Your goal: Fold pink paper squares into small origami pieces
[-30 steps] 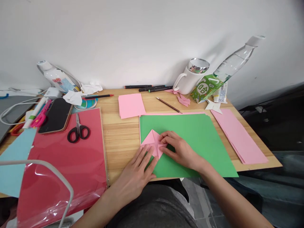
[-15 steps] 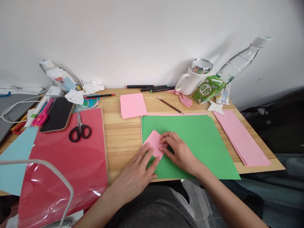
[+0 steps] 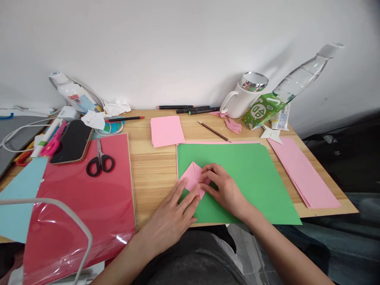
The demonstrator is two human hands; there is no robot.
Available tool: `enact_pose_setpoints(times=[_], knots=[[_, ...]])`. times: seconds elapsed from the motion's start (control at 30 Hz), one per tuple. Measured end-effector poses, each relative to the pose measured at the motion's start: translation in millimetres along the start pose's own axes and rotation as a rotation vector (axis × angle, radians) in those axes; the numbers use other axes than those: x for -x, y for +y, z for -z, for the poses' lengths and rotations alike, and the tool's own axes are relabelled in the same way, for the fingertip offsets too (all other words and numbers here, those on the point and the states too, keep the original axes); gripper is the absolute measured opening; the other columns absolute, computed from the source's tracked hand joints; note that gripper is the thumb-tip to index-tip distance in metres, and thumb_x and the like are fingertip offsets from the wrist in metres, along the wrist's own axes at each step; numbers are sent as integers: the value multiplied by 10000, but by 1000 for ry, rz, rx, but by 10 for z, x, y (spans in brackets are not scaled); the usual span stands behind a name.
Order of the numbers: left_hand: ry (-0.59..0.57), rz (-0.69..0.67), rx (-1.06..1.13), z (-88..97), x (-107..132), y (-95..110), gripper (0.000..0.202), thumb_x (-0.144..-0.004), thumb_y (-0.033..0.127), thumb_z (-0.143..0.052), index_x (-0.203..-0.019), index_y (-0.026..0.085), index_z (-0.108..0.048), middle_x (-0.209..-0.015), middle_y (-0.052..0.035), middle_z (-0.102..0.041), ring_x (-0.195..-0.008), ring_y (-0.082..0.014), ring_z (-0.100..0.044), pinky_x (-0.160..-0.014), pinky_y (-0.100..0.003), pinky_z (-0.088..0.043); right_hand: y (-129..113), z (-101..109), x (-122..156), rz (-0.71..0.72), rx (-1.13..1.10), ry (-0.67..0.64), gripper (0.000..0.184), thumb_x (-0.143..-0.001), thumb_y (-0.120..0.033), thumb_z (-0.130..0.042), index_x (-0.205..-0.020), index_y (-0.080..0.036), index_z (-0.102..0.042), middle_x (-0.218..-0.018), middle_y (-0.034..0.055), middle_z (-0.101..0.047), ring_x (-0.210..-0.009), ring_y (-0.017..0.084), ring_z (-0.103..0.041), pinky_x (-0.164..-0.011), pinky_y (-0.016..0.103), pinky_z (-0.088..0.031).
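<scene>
A small pink origami paper [image 3: 192, 172], creased into a diamond shape, lies on the green paper sheets [image 3: 249, 174]. My left hand [image 3: 173, 211] rests flat with fingers extended, its fingertips pressing the lower left part of the pink piece. From the right, my right hand [image 3: 221, 186] curls its fingers and pinches the right-hand flap between thumb and fingertips. Part of that flap is hidden beneath the fingers. Farther back sits a stack of pink squares [image 3: 167, 131].
Black-handled scissors [image 3: 101, 161] lie on a red paper pack [image 3: 83, 209] at left, beside a phone [image 3: 73, 140]. Behind the green sheets are a pencil [image 3: 214, 131], markers [image 3: 192, 110], a white mug [image 3: 245, 95] and a leaning bottle [image 3: 308, 73]. Pink strips [image 3: 305, 174] lie right.
My left index finger has slid rightward across the pink paper, close to the right hand's fingertips. My right hand keeps its pinch in nearly the same place.
</scene>
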State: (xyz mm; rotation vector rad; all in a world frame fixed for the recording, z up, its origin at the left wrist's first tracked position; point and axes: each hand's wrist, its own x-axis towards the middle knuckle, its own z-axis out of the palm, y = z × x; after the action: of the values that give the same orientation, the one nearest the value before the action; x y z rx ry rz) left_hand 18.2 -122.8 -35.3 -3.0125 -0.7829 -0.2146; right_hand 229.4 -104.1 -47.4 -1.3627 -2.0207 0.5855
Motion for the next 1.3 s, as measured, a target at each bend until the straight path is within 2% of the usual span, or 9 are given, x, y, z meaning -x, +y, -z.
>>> enact_pose_setpoints(times=[0.2,0.37,0.5,0.67,0.83,1.0,1.1,1.2,1.3], knots=[[-7,17,29,-31,17,4,503,-944,327,-442,-1400,135,-355,-1500,-92,-314,-1417,-298,-109,-1140,-479,-229,9,3,-2,9,16,-12,75,-852,-163,-565,-907,-213,-574,-983,76,-563,-900,215,-567,-774,389,-522],[-5,7,42,-38,17,0,444,-954,343,-409,-1357,157,-431,-1485,-77,-350,-1413,-303,-137,-1141,-483,-204,13,3,-2,-16,10,-45,188,-850,-154,-574,-1024,-224,-557,-1017,80,-548,-906,220,-554,-792,400,-518],[4,14,39,-29,12,11,444,-955,351,-406,-1351,153,-442,-1468,-76,-381,-1412,-305,-147,-1135,-480,-218,9,1,-7,-8,26,-45,207,-855,-157,-571,-1050,-227,-563,-1010,79,-538,-932,230,-548,-814,410,-511],[-17,13,27,-11,4,16,443,-967,344,-366,-1355,144,-436,-1474,-77,-373,-1405,-323,-168,-1124,-488,-241,-3,12,-12,-9,29,-44,194,-852,-161,-577,-1034,-229,-566,-1004,75,-546,-934,228,-551,-815,404,-511],[-18,15,22,-10,-3,10,439,-964,356,-370,-1344,149,-448,-1477,-71,-368,-1406,-323,-169,-1125,-480,-241,-8,20,-18,-1,11,-38,52,-848,-159,-582,-845,-203,-555,-966,74,-550,-872,208,-556,-767,367,-513],[-32,26,33,-17,3,10,448,-962,363,-378,-1358,159,-430,-1506,-48,-315,-1410,-319,-150,-1134,-468,-223,30,76,-64,60,-4,-121,49,-881,-204,-551,-835,-188,-559,-968,85,-533,-837,189,-547,-762,364,-510],[-28,23,42,-13,11,13,442,-962,335,-384,-1366,160,-419,-1520,-30,-282,-1417,-305,-127,-1143,-463,-205,55,169,-105,126,-38,-209,53,-897,-197,-521,-870,-184,-565,-1019,95,-527,-903,190,-550,-807,352,-505],[-25,23,49,-13,12,15,436,-964,321,-376,-1365,154,-422,-1507,-21,-312,-1420,-299,-106,-1146,-456,-199,53,265,-134,159,-67,-310,41,-888,-192,-531,-916,-190,-561,-1071,91,-516,-956,184,-550,-847,337,-498],[-31,30,56,-20,5,17,443,-966,352,-368,-1356,154,-435,-1502,-19,-322,-1420,-301,-103,-1145,-454,-201,42,305,-137,153,-51,-332,57,-876,-196,-547,-932,-185,-551,-1084,97,-509,-1014,200,-526,-881,354,-485]])
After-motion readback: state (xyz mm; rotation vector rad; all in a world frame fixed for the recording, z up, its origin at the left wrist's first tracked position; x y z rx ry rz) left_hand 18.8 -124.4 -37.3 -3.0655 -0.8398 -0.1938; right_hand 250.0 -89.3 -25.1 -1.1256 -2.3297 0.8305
